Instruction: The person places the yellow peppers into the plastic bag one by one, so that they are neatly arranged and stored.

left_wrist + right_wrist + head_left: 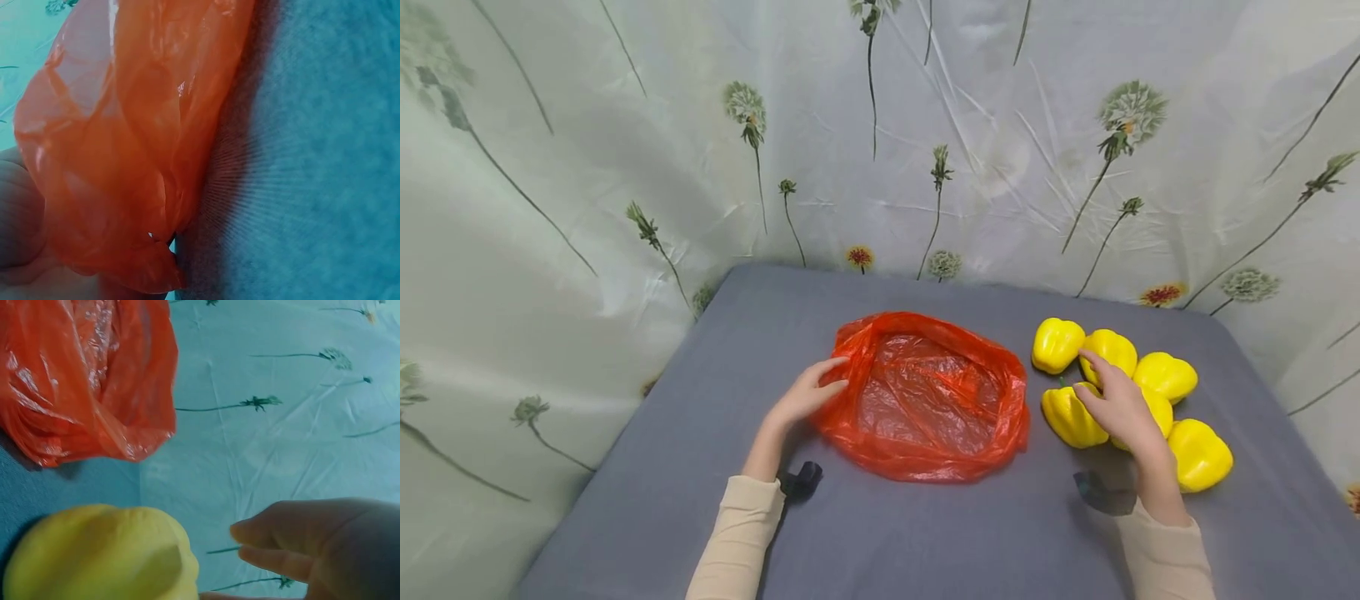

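A red plastic bag [917, 467] lies on the table with its mouth spread wide, its thin bottom showing inside. At the bag's left rim is my left hand [805, 396], its fingertips against the plastic; in the left wrist view the bag [131, 156] covers part of that hand. Several yellow bell peppers lie in a group right of the bag. Over them hovers my right hand [1122, 408], thumb and fingers apart, holding nothing. Nearest its thumb is one bell pepper [1071, 421]; another bell pepper [1056, 345] lies beyond the fingertips.
The grey-covered table [940, 542] ends at a hanging curtain [835, 167] printed with dandelions, which also runs along the left side. More bell peppers, such as the front one [1199, 456], lie beneath and to the right of my right hand.
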A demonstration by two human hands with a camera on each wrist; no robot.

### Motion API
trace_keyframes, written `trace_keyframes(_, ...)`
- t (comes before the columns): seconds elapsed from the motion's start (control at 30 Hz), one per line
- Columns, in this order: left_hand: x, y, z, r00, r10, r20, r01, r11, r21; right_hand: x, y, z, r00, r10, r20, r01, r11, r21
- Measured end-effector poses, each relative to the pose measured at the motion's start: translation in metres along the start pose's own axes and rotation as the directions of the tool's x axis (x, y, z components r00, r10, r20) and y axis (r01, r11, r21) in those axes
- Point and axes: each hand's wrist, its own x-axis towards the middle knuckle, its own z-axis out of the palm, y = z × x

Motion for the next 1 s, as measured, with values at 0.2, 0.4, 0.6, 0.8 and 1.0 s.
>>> trace_keyframes(0.2,-0.003,-0.001,0.001,0.999,-0.036,0.007,0.036,0.999,0.017,-0.004,0.006,0.0,0.993,-0.011,0.118,0.014,0.999,-0.028)
trace_keyframes(0.4,-0.003,-0.002,0.003,1.0,-0.015,-0.011,0.015,1.0,0.022,-0.002,0.009,0.003,0.989,-0.04,0.141,0.046,0.998,-0.038)
trace_keyframes(0.6,0.0,-0.002,0.003,0.999,-0.023,-0.027,0.024,0.999,0.035,-0.001,0.01,0.002,0.991,-0.002,0.134,0.008,0.999,-0.049)
trace_keyframes(0.8,-0.001,-0.004,0.004,1.0,-0.022,-0.021,0.023,0.999,0.027,-0.002,0.01,0.005,0.994,0.007,0.108,-0.004,1.0,-0.028)
trace_keyframes(1.0,-0.002,-0.006,0.006,1.0,-0.02,-0.011,0.02,0.999,0.027,-0.003,0.011,0.009,0.999,-0.01,0.053,0.012,0.999,-0.04)
